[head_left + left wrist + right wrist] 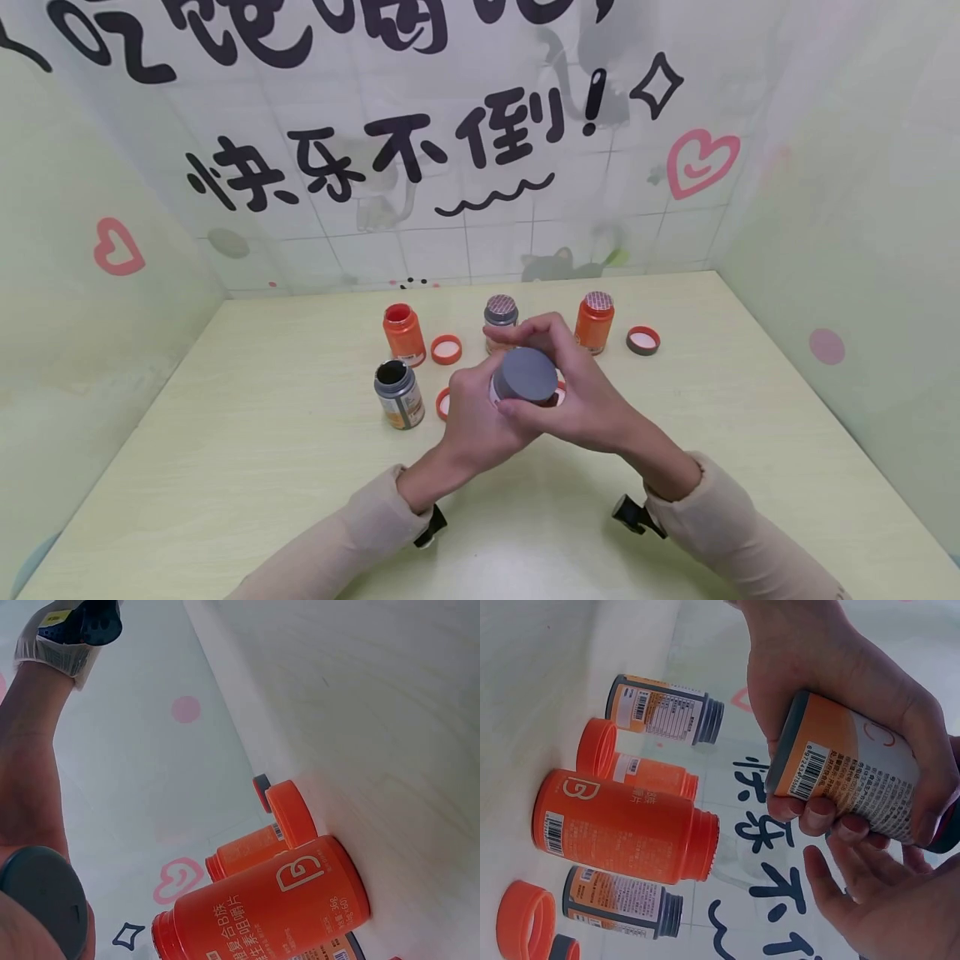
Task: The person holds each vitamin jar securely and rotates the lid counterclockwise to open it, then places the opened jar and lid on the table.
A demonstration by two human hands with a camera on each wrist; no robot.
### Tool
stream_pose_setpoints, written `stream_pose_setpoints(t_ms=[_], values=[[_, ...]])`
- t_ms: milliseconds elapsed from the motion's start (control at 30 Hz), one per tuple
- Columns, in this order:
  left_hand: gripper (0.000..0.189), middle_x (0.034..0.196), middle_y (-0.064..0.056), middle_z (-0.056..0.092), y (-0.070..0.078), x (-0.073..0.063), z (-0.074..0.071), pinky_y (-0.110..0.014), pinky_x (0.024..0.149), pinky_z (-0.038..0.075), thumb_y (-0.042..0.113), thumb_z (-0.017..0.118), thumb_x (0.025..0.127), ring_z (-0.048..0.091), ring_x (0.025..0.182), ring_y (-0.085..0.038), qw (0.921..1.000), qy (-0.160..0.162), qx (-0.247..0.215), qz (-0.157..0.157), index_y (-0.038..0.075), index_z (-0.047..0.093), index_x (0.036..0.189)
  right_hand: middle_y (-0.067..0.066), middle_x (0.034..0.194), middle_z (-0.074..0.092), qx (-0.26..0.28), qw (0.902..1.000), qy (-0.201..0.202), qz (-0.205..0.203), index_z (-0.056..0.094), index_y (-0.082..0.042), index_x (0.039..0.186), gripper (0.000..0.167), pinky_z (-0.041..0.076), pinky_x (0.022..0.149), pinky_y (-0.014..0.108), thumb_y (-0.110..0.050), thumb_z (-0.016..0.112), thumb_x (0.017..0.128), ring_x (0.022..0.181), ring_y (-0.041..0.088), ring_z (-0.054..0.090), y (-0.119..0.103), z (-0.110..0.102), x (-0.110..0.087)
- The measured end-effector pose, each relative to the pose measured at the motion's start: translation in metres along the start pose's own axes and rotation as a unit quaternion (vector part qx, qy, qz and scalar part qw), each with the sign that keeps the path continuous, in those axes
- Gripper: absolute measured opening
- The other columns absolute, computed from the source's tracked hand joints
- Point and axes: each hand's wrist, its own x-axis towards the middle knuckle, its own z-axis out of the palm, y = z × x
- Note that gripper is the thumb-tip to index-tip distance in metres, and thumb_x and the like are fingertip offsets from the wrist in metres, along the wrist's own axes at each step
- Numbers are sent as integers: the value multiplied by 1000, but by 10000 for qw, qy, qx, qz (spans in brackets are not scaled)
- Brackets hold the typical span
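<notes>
In front of me my left hand [480, 417] grips a supplement bottle [847, 765] with an orange, white and grey label. The bottle has a grey cap [528, 373], which the thumb and fingers of my right hand [588, 400] pinch from the side. The right wrist view shows the left hand's fingers curled round the bottle body, with its dark base toward the left. Beyond the hands stands an open-necked orange bottle [622, 825], mostly hidden by them in the head view.
Left of the hands stand an open orange bottle [405, 335] and an open grey bottle [400, 396]. Behind are a grey bottle [501, 312] and an orange bottle [595, 321], both with patterned seals. An orange cap [446, 349] and a grey cap [642, 340] lie on the table [247, 400].
</notes>
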Motion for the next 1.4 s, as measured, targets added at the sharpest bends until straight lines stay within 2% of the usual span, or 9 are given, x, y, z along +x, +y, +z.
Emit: stream_pose_setpoints(t_ms=[200, 333, 533, 667, 767, 933, 1200, 1300, 1400], values=[[47, 103, -14, 79, 0, 0, 0, -35, 87, 63, 10, 87, 75, 77, 95, -25, 9996, 198, -196, 36, -2, 67, 116, 2, 141, 62, -136, 9999, 51, -32, 48, -11, 111, 51, 48, 110, 43, -8, 85, 76, 134, 22, 59, 3, -3, 1], [46, 102, -14, 78, 0, 0, 0, -35, 88, 62, 11, 87, 75, 77, 96, -25, 9995, 218, -216, 63, -1, 68, 114, 2, 143, 59, -27, 9997, -79, -214, 53, -11, 117, 51, 46, 113, 46, -6, 83, 77, 137, 20, 56, 2, -7, 0], [48, 104, -13, 78, -2, 1, 1, -34, 88, 62, 12, 85, 75, 77, 98, -24, 9996, 135, -205, 128, -2, 67, 118, 9, 150, 53, 245, 9980, -499, -285, 55, -10, 130, 52, 40, 119, 39, -3, 73, 81, 144, 23, 49, -1, -11, -2], [47, 103, -13, 78, -3, 1, 1, -32, 85, 63, 12, 85, 76, 77, 95, -23, 9997, 12, -223, 140, -1, 66, 117, 7, 149, 53, 54, 9986, -508, -138, 52, -11, 138, 63, 41, 117, 41, -7, 79, 81, 142, 19, 50, -2, -12, -2], [42, 98, -12, 78, -3, 0, 1, -30, 81, 63, 12, 86, 76, 77, 89, -22, 9996, -11, -227, 160, -1, 67, 111, 2, 144, 57, -215, 9994, -262, -56, 52, -10, 129, 63, 45, 112, 48, -10, 87, 77, 137, 17, 55, -1, -11, 0], [43, 96, -11, 78, -4, 1, 1, -29, 80, 63, 13, 87, 75, 77, 88, -20, 9996, 21, -168, 222, 0, 68, 111, 1, 143, 58, -231, 9995, -188, -133, 51, -12, 115, 52, 47, 110, 50, -8, 86, 77, 134, 18, 57, -1, -14, 2], [50, 103, -12, 78, -5, 1, 2, -32, 87, 62, 13, 85, 76, 77, 96, -22, 9996, -26, -218, 190, -1, 65, 120, 7, 150, 52, 54, 9966, -706, -418, 56, -11, 134, 55, 42, 118, 42, -3, 73, 83, 143, 30, 48, -4, -18, -1], [48, 103, -12, 78, -5, 0, 2, -31, 85, 63, 12, 85, 77, 77, 95, -22, 9996, -50, -258, 123, -1, 65, 118, 5, 148, 53, -117, 9977, -578, -339, 54, -13, 137, 62, 43, 116, 47, -6, 80, 81, 142, 26, 50, -4, -16, -1], [44, 100, -12, 78, -5, -1, 2, -30, 82, 63, 13, 86, 76, 77, 92, -22, 9997, -20, -238, 84, 0, 66, 114, 0, 143, 58, -317, 9989, -287, -212, 54, -13, 128, 61, 47, 110, 50, -10, 87, 77, 137, 20, 55, -3, -15, 0]])
